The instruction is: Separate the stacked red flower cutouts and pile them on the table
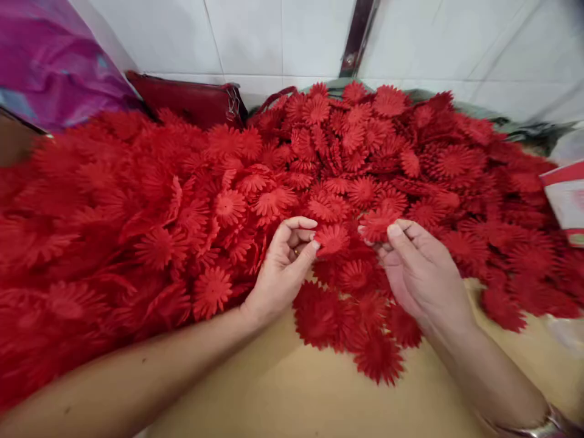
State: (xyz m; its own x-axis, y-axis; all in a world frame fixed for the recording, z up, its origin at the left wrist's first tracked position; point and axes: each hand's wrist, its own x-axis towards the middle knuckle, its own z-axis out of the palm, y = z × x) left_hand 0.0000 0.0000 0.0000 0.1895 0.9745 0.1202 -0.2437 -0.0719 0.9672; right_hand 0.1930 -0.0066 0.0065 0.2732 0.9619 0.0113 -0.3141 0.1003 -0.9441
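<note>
My left hand (289, 255) is closed in a pinch at the edge of a red fabric flower petal piece (333, 241), near the middle of the view. Another red flower piece (379, 222) is pinched between the thumb and fingers of my right hand (420, 261), a little to the right and slightly higher. The two hands are apart, with the pieces close side by side. Below them, several loose red flower pieces (378, 358) lie on the tan tabletop (274, 395). Part of my right fingers is hidden behind the piece they hold.
A large heap of red flower pieces (104, 225) covers the left side, and another heap (456, 164) spreads at the right. Behind them are a dark red purse (187, 100) and a white tiled wall (310, 36). Purple cloth (59, 61) hangs at upper left; a red-and-white box (566, 194) stands at right.
</note>
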